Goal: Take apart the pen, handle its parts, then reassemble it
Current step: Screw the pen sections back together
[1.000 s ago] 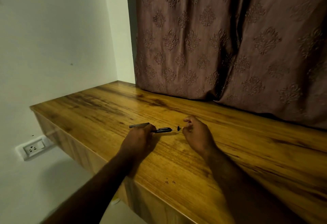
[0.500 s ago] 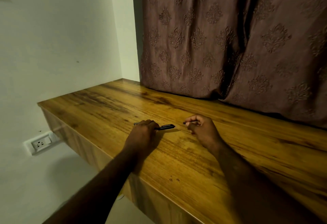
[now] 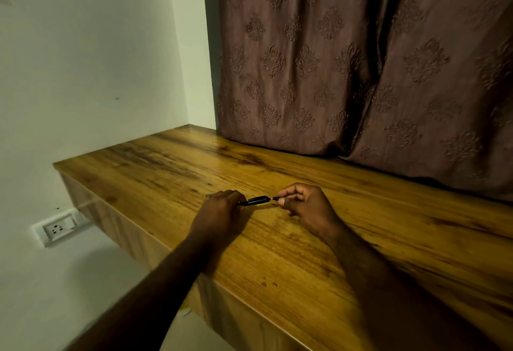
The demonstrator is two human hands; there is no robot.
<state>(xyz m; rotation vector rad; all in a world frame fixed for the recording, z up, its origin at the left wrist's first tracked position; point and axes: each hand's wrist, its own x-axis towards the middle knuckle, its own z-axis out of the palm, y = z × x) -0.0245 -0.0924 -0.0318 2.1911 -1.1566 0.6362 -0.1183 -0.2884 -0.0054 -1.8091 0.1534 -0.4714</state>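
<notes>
Pen barrel held in left hand, small pen part pinched in right, over wooden desk.

Both forearms are stretched out from the near edge across the wooden desk (image 3: 305,253). The left hand (image 3: 220,213) is seen knuckles up, fingers curled round the black pen barrel (image 3: 254,200), which sticks out to the right, level, just above the desktop; a short grey end shows at the hand's left side. The right hand (image 3: 306,209) is curled, thumb and forefinger pinched on a small black pen part (image 3: 275,198) held just beside the barrel's open end; contact cannot be told. A wall socket (image 3: 57,228) is seen low left below the desk. A patterned brown curtain (image 3: 347,59) hangs down onto the desk's far edge, with a pale wall (image 3: 83,59) at left.
</notes>
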